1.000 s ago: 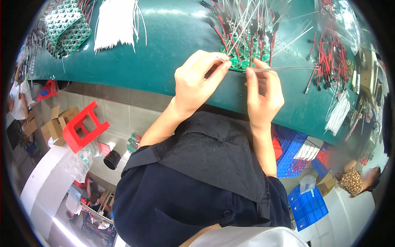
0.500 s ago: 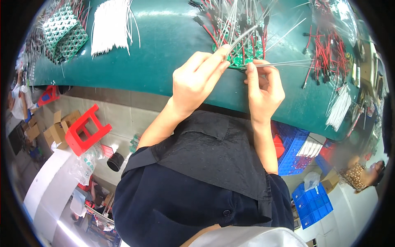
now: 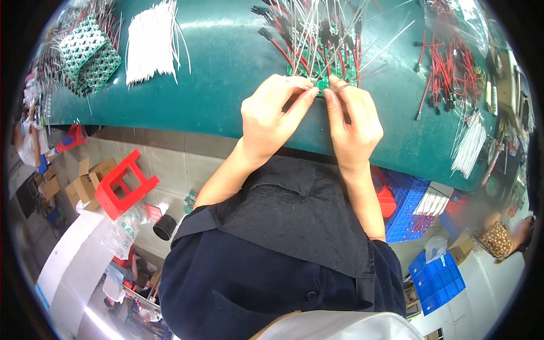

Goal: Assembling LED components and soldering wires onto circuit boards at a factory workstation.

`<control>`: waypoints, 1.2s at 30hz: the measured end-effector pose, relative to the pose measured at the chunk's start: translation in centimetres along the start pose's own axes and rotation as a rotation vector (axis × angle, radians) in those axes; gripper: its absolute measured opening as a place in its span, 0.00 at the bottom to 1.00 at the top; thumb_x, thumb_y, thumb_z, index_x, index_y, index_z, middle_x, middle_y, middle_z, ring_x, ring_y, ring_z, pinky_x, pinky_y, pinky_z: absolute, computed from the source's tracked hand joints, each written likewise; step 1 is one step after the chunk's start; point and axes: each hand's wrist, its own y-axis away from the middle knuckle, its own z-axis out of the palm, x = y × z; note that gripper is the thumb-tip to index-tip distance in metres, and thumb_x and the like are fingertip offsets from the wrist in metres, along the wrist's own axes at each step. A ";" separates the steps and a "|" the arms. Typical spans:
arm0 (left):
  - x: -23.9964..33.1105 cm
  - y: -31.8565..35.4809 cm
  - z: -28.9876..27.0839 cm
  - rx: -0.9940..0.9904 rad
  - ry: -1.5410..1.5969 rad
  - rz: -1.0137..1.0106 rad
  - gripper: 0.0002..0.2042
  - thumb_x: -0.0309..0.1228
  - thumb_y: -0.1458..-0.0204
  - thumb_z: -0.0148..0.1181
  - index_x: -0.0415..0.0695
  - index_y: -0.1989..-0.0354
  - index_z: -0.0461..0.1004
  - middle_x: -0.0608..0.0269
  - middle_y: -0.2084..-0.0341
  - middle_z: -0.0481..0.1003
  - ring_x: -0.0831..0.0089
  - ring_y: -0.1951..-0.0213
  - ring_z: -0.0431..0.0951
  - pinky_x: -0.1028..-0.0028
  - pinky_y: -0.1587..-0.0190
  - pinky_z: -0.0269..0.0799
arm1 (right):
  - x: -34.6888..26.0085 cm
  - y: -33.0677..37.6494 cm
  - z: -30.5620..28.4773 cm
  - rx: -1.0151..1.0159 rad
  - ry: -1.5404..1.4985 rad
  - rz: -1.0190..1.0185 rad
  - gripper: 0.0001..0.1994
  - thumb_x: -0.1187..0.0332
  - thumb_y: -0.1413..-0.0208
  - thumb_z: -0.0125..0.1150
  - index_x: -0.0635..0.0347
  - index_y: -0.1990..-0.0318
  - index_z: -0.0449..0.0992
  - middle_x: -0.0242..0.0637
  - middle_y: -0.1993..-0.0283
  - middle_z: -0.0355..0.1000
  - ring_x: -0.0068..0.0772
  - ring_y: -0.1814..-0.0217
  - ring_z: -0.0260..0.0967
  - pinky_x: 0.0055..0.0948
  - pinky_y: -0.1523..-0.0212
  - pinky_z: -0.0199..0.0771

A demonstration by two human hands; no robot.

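Pinching thin pale strands [image 3: 300, 85] in the head view, the left hand [image 3: 265, 110] is keeping its thumb and index fingertips narrowed together, while the right hand [image 3: 358, 127] is closing its thumb and index finger on similar fine strands [image 3: 342, 87]. A green circuit board [image 3: 322, 84] is lying just beyond both sets of fingertips, its near edge showing in the narrow gap between them; whether any fingertip is touching it, I cannot tell. Red-and-black leads [image 3: 281, 50] and pale wires are rising from the board's area. The board is resting on a green worktable [image 3: 215, 107], with a white wire bundle [image 3: 150, 45] lying well to its left and a red wire pile [image 3: 451, 73] spreading to its right.
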 end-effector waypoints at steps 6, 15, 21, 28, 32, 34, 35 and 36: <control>0.0 0.1 0.1 -0.012 -0.020 0.004 0.07 0.21 0.55 0.68 0.39 0.67 0.77 0.60 0.74 0.77 0.70 0.75 0.78 0.74 0.74 0.74 | 0.1 0.0 -0.8 0.036 -0.014 0.026 0.09 0.78 0.50 0.67 0.66 0.61 0.77 0.40 0.64 0.77 0.32 0.67 0.75 0.27 0.66 0.76; 0.9 -0.6 0.0 -0.107 -0.228 0.121 0.14 0.19 0.55 0.68 0.36 0.58 0.77 0.59 0.72 0.79 0.76 0.73 0.79 0.79 0.70 0.77 | 1.1 0.4 -1.4 0.112 -0.164 0.281 0.04 0.77 0.47 0.66 0.66 0.66 0.77 0.37 0.65 0.76 0.23 0.71 0.73 0.22 0.72 0.75; 0.5 -0.3 0.0 -0.094 -0.134 0.073 0.17 0.19 0.54 0.68 0.37 0.54 0.75 0.60 0.73 0.79 0.75 0.71 0.81 0.77 0.67 0.78 | 1.1 0.2 -1.4 0.101 -0.109 0.264 0.04 0.78 0.48 0.66 0.66 0.66 0.77 0.37 0.67 0.76 0.23 0.72 0.73 0.22 0.73 0.75; 0.7 -0.6 0.3 -0.032 -0.088 0.134 0.10 0.21 0.55 0.69 0.39 0.65 0.75 0.62 0.75 0.77 0.72 0.75 0.79 0.76 0.74 0.75 | 1.0 0.1 -1.6 0.088 -0.069 0.195 0.05 0.79 0.49 0.67 0.66 0.66 0.76 0.37 0.67 0.76 0.25 0.72 0.72 0.23 0.73 0.74; 0.8 -0.3 1.0 -0.076 -0.013 0.039 0.07 0.18 0.54 0.68 0.34 0.66 0.77 0.58 0.71 0.78 0.75 0.71 0.81 0.79 0.68 0.77 | 1.3 0.0 -1.3 0.067 -0.027 0.074 0.06 0.79 0.50 0.67 0.66 0.65 0.77 0.38 0.67 0.75 0.26 0.72 0.73 0.23 0.72 0.74; 0.8 -0.3 1.2 -0.082 -0.025 0.047 0.07 0.18 0.54 0.68 0.34 0.66 0.77 0.59 0.71 0.78 0.75 0.71 0.81 0.78 0.68 0.77 | 1.4 0.0 -1.3 0.067 0.034 0.002 0.08 0.78 0.50 0.68 0.65 0.62 0.78 0.38 0.68 0.75 0.26 0.72 0.72 0.23 0.72 0.74; 0.8 -0.3 1.2 -0.087 -0.041 0.043 0.07 0.18 0.54 0.68 0.34 0.67 0.77 0.59 0.71 0.78 0.76 0.71 0.81 0.78 0.68 0.77 | 1.3 0.0 -1.4 0.069 0.036 0.003 0.08 0.78 0.50 0.68 0.65 0.62 0.78 0.38 0.68 0.75 0.26 0.72 0.72 0.23 0.72 0.74; 0.9 -0.3 1.2 -0.091 -0.059 0.040 0.07 0.18 0.54 0.68 0.34 0.67 0.77 0.59 0.71 0.78 0.76 0.71 0.81 0.79 0.68 0.77 | 1.2 0.1 -1.6 0.080 0.010 0.034 0.08 0.78 0.50 0.68 0.65 0.62 0.78 0.38 0.68 0.75 0.26 0.72 0.72 0.23 0.72 0.74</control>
